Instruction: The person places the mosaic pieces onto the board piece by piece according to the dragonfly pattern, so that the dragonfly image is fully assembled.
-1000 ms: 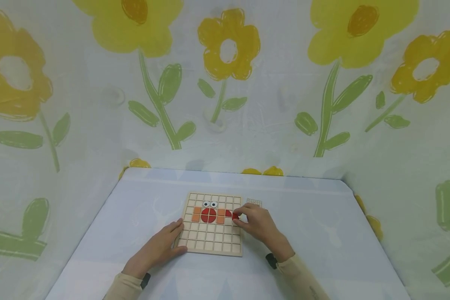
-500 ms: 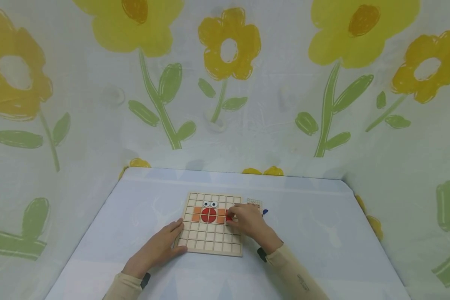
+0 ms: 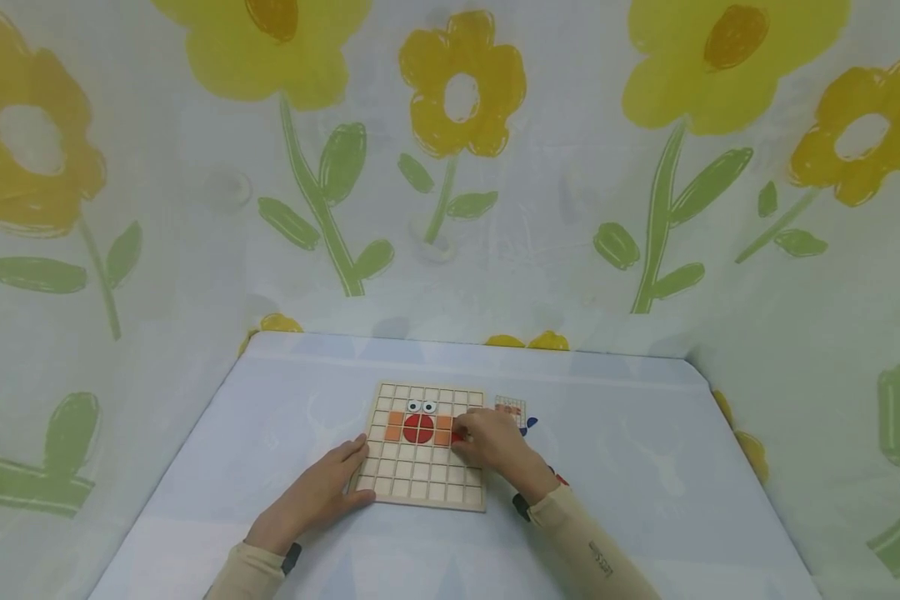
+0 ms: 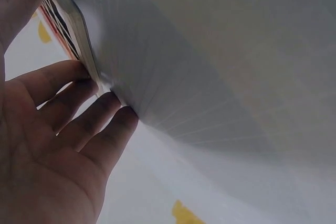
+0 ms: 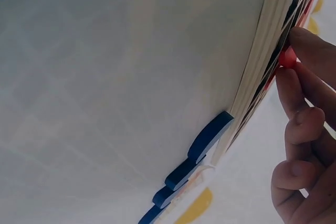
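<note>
A square wooden grid board (image 3: 427, 492) lies on the table, with orange square tiles (image 3: 393, 427), a red circle of quarter tiles (image 3: 419, 428) and two eye tiles (image 3: 422, 407) in its cells. My left hand (image 3: 326, 487) rests against its left edge, fingers nearly straight; the left wrist view shows the fingertips (image 4: 126, 116) touching the table beside the board's edge. Over the right part of the board, my right hand (image 3: 498, 442) pinches a small red tile (image 5: 287, 57) between thumb and forefinger at the surface. Its shape is mostly hidden by the fingers.
A small card with a printed grid pattern (image 3: 508, 403) lies right of the board. Blue curved pieces (image 3: 532, 422) sit beside it, several showing in the right wrist view. Red pieces (image 3: 561, 477) peek out by the right wrist. A flower-printed curtain (image 3: 495, 275) surrounds the table.
My right hand has moved slightly left over the board with the red tile, then stayed nearly still. Blue pieces by the card and red ones by the wrist have come into sight. The left hand stays put.
</note>
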